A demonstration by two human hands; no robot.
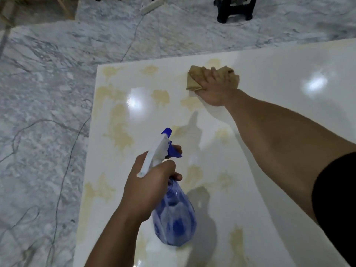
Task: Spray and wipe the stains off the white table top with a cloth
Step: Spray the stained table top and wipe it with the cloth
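Both hands are seen from above, over a glossy white table top (269, 151) that fills most of the view. Its far edge runs just beyond the right hand (217, 87), and its left edge lies well to the left of the left hand (146, 187); the corner where these edges meet is seen far left of the right hand. Beyond both edges a grey marbled floor (38, 93) is spread, crossed by thin dark cables (63, 180). A broad bare stretch of table is left open to the right of the right hand and below the outstretched right forearm.

Pale yellow stains (119, 128) are scattered over the left half of the top, between the two hands and out toward the left edge; more are seen near the left wrist.

A blue translucent spray bottle (173, 212) is gripped at the neck by the closed left hand, held above the table, with its white and blue nozzle pointed away toward the stains. What is inside the bottle cannot be told through the tinted plastic.

A crumpled tan cloth (194, 79) is pressed flat to the table under the right hand, with the fingers spread over it, close to the far edge.
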